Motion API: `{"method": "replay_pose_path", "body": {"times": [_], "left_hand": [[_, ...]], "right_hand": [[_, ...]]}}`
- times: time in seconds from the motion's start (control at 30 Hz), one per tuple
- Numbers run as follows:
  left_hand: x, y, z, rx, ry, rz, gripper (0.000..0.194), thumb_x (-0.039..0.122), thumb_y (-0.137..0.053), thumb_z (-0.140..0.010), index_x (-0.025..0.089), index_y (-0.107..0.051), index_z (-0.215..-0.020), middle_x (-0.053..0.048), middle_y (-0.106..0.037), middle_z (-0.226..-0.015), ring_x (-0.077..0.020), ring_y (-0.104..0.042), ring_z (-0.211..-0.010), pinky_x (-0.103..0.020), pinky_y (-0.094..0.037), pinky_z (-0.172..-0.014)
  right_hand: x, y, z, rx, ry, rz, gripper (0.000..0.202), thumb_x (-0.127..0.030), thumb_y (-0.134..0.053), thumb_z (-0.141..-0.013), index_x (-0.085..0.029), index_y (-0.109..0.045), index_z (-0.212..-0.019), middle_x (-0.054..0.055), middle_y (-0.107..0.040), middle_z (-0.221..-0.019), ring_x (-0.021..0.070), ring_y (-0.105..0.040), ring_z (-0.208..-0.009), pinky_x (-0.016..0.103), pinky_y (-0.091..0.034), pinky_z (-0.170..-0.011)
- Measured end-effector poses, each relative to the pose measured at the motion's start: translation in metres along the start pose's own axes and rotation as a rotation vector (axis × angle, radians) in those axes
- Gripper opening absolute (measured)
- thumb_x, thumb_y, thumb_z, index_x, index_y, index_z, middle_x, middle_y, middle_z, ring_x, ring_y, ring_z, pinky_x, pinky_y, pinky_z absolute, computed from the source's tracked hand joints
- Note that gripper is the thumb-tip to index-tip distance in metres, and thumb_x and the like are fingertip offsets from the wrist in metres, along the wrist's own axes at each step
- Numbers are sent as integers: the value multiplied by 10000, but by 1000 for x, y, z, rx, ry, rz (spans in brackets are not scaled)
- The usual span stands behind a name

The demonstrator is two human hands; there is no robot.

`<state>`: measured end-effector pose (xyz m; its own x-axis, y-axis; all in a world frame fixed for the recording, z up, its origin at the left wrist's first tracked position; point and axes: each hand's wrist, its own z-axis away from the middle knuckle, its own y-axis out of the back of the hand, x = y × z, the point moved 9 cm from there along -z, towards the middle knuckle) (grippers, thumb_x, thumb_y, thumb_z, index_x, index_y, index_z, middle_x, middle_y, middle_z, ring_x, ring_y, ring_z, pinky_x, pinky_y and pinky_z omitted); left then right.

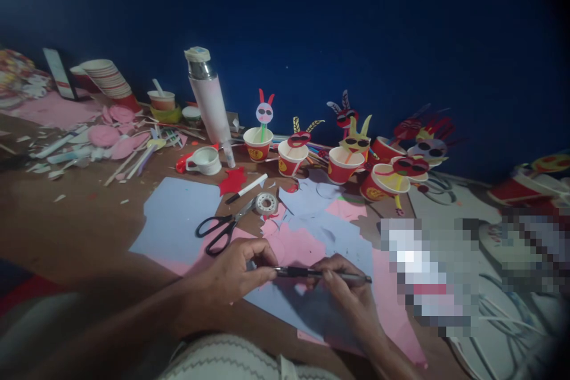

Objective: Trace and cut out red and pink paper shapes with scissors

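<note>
Nearest the camera, both hands meet over a pale blue sheet [285, 303] that lies on the tabletop [80, 225]. The left hand [238, 270] pinches the left end of a dark pen [320, 274] between thumb and fingertips, and the right hand [345, 285] has its fingers closed on the pen's middle, so the pen lies nearly level between them, its tip sticking out to the right. Pink paper [392, 309] shows from under the blue sheet on the near right.

Just beyond the hands lie black-handled scissors [222, 228], blades pointing right and away, with a roll of tape [266, 203] at their tip. A second blue sheet [178, 214] spreads to the left of the scissors. A white marker [246, 189] and a red paper cutout [232, 180] lie a little farther off.

Farther still, a white mug [205, 160] stands near a tall white bottle [208, 98] that leans slightly. To the right runs a row of red paper cups [341, 166] with sticks bearing paper faces in sunglasses. At the far left are pink paper circles [111, 130], scraps and a tilted stack of cups [109, 80]. A dark blue wall [356, 24] closes the back.
</note>
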<state>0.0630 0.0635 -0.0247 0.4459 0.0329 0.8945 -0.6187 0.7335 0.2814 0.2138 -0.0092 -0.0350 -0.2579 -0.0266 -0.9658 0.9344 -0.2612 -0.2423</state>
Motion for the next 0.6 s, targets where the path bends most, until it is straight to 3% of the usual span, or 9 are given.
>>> {"method": "replay_pose_path", "body": {"times": [0.27, 0.37, 0.43, 0.5, 0.6], "left_hand": [[-6, -10, -1, -59, -9, 80, 55, 225, -550, -707, 177, -532, -727, 38, -540, -614, -106, -491, -575, -216, -389, -554], [-8, -4, -1, -70, -63, 81, 58, 232, -542, -736, 178, -528, -753, 20, -568, -672, -114, -526, -629, -221, -412, -597], [-10, 15, -1, -2, -93, 5, 94, 267, -546, -761, 180, -557, -795, 6, -593, -721, -123, -540, -656, -222, -421, -600], [-12, 47, 2, 143, -89, -115, 159, 327, -553, -776, 188, -578, -848, 3, -608, -733, -130, -544, -646, -221, -421, -575], [-11, 101, 11, 402, -94, -311, 187, 367, -543, -785, 195, -578, -849, 5, -628, -751, -140, -559, -667, -227, -432, -606]], "right_hand": [[11, 0, -3, -19, -21, -37, 183, -349, -628, -815, -190, -631, -725, 18, -681, -605, 158, -616, -561, 279, -497, -563], [12, -6, -3, -61, -23, -31, 166, -350, -621, -820, -192, -629, -773, 22, -686, -655, 157, -626, -589, 276, -499, -584], [10, -12, -2, -121, -4, 1, 181, -352, -635, -806, -198, -622, -903, 27, -682, -718, 164, -629, -635, 282, -501, -610], [5, -14, -1, -178, 38, 86, 288, -348, -641, -798, -208, -584, -1043, 26, -667, -749, 172, -622, -668, 290, -502, -624], [-6, -2, -5, -122, 132, 390, 210, -305, -603, -826, -213, -609, -1015, 30, -668, -772, 177, -619, -700, 278, -497, -628]]}}
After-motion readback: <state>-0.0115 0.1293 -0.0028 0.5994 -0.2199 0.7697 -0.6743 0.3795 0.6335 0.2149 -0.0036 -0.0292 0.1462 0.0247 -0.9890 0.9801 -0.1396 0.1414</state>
